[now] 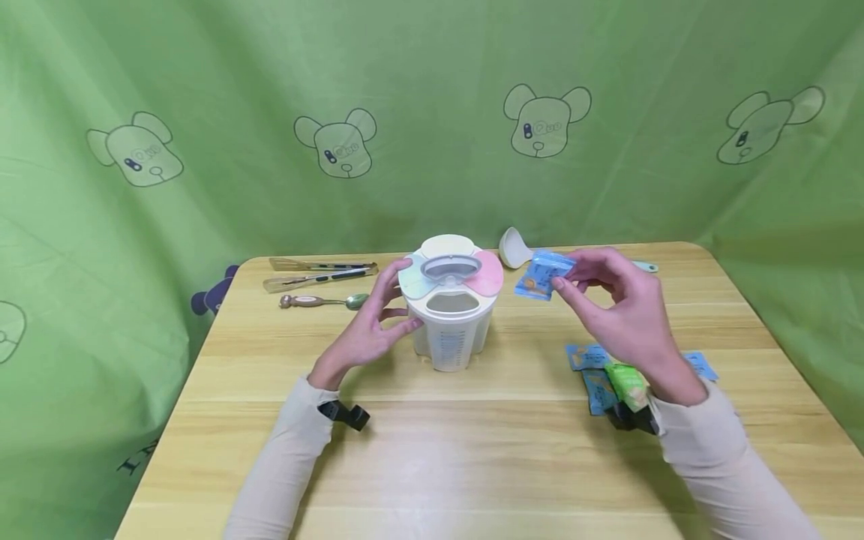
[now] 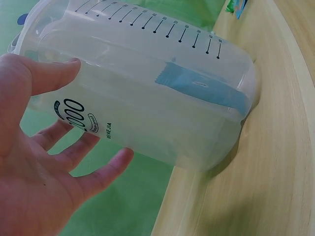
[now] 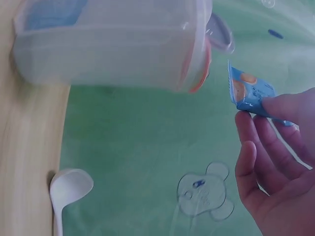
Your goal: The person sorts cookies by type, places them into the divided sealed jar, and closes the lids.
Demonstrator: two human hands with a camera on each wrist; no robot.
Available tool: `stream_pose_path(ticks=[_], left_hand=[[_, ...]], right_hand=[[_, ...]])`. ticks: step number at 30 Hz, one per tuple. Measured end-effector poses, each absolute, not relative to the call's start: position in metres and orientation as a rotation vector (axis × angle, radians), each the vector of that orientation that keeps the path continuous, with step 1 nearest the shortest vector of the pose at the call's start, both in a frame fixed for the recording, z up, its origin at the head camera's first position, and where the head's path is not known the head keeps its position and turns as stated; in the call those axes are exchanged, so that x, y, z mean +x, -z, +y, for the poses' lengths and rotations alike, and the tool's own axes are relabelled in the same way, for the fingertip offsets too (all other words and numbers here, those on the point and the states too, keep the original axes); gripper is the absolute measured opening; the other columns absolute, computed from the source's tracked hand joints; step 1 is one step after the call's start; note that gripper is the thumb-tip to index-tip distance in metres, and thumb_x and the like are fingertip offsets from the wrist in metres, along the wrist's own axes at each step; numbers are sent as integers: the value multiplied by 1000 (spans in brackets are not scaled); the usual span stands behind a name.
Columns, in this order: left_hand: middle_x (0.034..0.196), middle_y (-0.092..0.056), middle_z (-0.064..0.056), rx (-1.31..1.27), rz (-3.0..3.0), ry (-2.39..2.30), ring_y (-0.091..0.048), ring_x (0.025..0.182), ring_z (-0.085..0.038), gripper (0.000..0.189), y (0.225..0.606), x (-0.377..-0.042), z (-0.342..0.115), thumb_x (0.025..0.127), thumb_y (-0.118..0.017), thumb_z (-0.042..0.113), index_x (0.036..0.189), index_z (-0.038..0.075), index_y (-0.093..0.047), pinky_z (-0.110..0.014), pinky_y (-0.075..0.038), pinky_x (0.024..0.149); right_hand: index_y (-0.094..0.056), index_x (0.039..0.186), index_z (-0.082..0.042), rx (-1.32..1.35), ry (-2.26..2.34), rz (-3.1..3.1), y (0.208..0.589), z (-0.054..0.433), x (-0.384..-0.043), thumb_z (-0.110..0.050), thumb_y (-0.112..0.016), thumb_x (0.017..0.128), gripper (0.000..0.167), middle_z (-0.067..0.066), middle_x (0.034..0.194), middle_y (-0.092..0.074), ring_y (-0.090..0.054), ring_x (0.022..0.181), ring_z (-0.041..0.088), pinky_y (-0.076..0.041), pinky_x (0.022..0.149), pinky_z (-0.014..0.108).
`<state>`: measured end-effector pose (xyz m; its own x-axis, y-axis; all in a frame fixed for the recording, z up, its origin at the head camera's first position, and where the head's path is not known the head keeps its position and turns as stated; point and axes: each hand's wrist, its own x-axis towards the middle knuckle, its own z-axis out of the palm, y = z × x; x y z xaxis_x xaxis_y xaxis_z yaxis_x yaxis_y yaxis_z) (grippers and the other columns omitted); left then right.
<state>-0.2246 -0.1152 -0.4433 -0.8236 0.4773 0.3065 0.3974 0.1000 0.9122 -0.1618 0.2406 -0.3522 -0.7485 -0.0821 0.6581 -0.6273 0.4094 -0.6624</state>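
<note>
A translucent storage canister (image 1: 451, 345) with measuring marks stands upright on the table. Its lid (image 1: 487, 274) has pastel sections; a flap (image 1: 451, 265) is raised behind an opening at the front. My left hand (image 1: 367, 330) holds the canister's left side, thumb toward the front and fingers around the back, as the left wrist view shows. Inside it, through the wall, shows a blue packet (image 2: 199, 87). My right hand (image 1: 621, 307) pinches a small blue snack packet (image 1: 544, 274) between thumb and fingers, right of the lid and apart from it. Cookies are printed on this packet (image 3: 251, 91).
Beneath my right wrist lie several blue packets (image 1: 599, 390) and a green packet (image 1: 628, 385). A white ladle (image 1: 514, 249) lies behind them at the table's back edge. At the back left are tongs (image 1: 317, 277) and a spoon (image 1: 324, 301). A green curtain (image 1: 432, 180) hangs behind the table.
</note>
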Motion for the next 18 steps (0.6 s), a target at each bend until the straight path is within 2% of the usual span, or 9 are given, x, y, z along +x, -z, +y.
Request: stream_pose_path(ticks=[5, 12, 18], left_hand=[[174, -40, -15, 903, 2287, -1850, -48, 154, -44, 97, 444, -225, -115, 95, -78, -2, 171, 27, -25, -62, -54, 117], [174, -39, -14, 907, 2293, -1849, -50, 152, -43, 97, 445, -225, -116, 95, -78, 0, 171, 30, -24, -61, -54, 117], [175, -38, -15, 910, 2295, -1844, -48, 152, -46, 97, 445, -225, -115, 95, -77, -1, 171, 29, -24, -62, -54, 117]], right_hand=[[-74, 112, 11, 654, -1345, -2086, 346, 226, -160, 21, -80, 80, 34, -20, 101, -76, -71, 85, 0, -58, 78, 11], [-78, 112, 6, 694, -1351, -2059, 341, 208, -163, 18, -81, 81, 34, -13, 100, -78, -71, 84, 1, -57, 76, 12], [-78, 111, 4, 768, -1320, -2084, 341, 195, -170, 14, -82, 84, 30, 10, 94, -82, -71, 83, 0, -57, 75, 14]])
